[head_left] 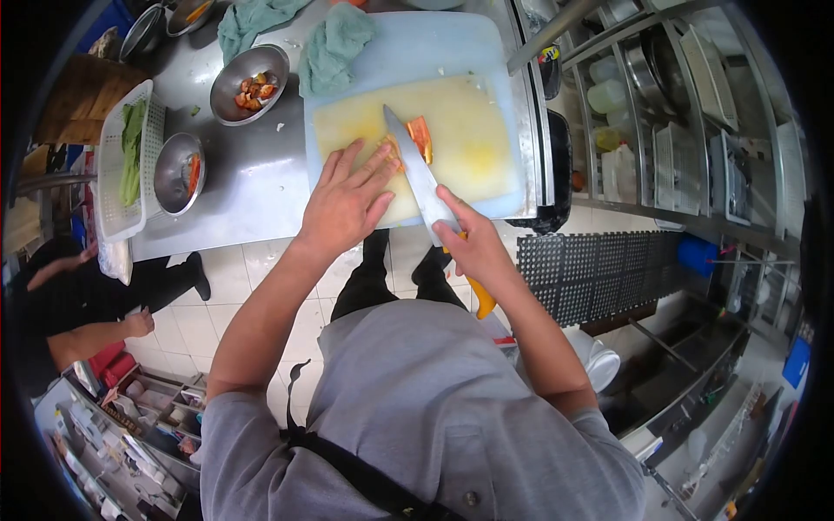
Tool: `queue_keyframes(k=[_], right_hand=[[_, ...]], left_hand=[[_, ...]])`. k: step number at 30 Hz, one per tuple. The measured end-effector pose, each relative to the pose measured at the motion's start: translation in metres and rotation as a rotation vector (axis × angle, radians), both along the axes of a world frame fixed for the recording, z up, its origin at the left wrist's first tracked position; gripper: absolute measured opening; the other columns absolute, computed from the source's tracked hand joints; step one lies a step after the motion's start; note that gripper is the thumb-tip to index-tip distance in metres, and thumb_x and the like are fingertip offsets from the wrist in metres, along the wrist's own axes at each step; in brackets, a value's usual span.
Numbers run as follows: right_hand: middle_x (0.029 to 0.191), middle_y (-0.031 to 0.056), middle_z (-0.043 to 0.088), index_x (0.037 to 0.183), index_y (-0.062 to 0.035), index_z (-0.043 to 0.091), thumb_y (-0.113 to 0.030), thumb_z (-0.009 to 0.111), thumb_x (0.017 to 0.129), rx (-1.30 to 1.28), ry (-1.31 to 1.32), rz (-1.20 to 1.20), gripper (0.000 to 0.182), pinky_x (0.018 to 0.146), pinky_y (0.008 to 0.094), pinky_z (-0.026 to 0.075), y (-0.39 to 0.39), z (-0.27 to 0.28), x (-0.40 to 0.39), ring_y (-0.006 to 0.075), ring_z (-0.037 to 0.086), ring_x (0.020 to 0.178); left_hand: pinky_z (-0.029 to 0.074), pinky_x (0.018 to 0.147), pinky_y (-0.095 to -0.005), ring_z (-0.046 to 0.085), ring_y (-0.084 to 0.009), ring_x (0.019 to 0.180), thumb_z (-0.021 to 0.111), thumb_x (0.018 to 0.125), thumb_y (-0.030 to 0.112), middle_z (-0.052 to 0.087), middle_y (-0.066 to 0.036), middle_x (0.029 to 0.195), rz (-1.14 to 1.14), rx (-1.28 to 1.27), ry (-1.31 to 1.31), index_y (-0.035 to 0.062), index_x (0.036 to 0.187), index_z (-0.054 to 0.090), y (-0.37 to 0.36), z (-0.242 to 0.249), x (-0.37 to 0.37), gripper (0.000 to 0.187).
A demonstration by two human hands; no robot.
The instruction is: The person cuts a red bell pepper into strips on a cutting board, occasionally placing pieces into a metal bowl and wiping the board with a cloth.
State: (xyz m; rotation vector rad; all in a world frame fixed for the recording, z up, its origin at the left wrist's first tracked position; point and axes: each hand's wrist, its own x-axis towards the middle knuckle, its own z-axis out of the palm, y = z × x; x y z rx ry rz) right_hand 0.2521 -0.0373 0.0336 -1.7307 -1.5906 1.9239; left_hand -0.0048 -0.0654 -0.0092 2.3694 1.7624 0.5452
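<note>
Your gray shirt (408, 391) is closest. Your right hand (473, 247) grips the knife (420, 178). Your left hand (349, 200) is spread, touching an orange pepper bit (394, 150) on the yellow board (478, 169). A red piece (420, 136) lies just right of the knife. Farther off, a green cloth (336, 52) sits near a bowl (228, 76) of chopped bits (254, 92).

No readable text, labels, numbers or signs
</note>
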Motion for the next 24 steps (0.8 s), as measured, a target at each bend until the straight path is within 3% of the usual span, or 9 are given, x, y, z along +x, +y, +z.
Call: queue_keyframes(k=[10, 13, 18, 21, 24], right_hand=[[0.093, 0.0051, 0.067, 0.167, -0.0116, 0.046, -0.019, 0.067, 0.106, 0.108, 0.104, -0.010, 0.065, 0.047, 0.0263, 0.048, -0.001, -0.009, -0.013, 0.0067, 0.050, 0.059], [0.090, 0.0118, 0.071, 0.166, -0.0130, 0.047, -0.021, 0.063, 0.106, 0.165, 0.089, -0.023, 0.062, 0.054, 0.0307, 0.053, 0.001, -0.009, -0.018, 0.0128, 0.056, 0.053], [0.085, 0.0105, 0.068, 0.166, -0.0133, 0.047, -0.023, 0.063, 0.106, 0.111, 0.011, -0.016, 0.062, 0.055, 0.0313, 0.053, -0.009, -0.005, -0.014, 0.0136, 0.056, 0.053], [0.088, 0.0047, 0.065, 0.168, -0.0113, 0.044, -0.018, 0.066, 0.106, 0.107, 0.002, 0.024, 0.066, 0.048, 0.0265, 0.049, -0.017, -0.002, -0.004, 0.0079, 0.052, 0.058], [0.083, 0.0028, 0.062, 0.168, -0.0123, 0.044, -0.018, 0.066, 0.107, 0.187, 0.105, -0.022, 0.065, 0.048, 0.0268, 0.049, -0.013, -0.013, -0.014, 0.0081, 0.051, 0.056]], left_hand=[[0.034, 0.128, -0.0532, 0.046, -0.0409, 0.151, 0.068, 0.104, 0.031, 0.057, -0.006, 0.162, -0.011, -0.019, -0.014, 0.0130, 0.147, 0.066, -0.001, -0.002, 0.000, 0.047], [0.034, 0.128, -0.0536, 0.044, -0.0425, 0.152, 0.069, 0.103, 0.032, 0.055, -0.009, 0.163, -0.008, -0.010, 0.001, 0.0084, 0.149, 0.064, -0.001, -0.005, 0.001, 0.052], [0.033, 0.128, -0.0551, 0.041, -0.0442, 0.154, 0.069, 0.100, 0.035, 0.052, -0.014, 0.165, 0.048, -0.006, -0.010, -0.0004, 0.152, 0.058, -0.001, -0.006, 0.000, 0.064], [0.033, 0.127, -0.0596, 0.039, -0.0493, 0.154, 0.073, 0.097, 0.031, 0.048, -0.015, 0.168, 0.044, 0.001, -0.068, 0.0026, 0.154, 0.055, -0.002, -0.008, 0.000, 0.067], [0.032, 0.128, -0.0605, 0.039, -0.0497, 0.154, 0.072, 0.097, 0.032, 0.048, -0.015, 0.168, 0.032, 0.011, -0.056, 0.0026, 0.154, 0.055, -0.002, -0.010, 0.000, 0.066]])
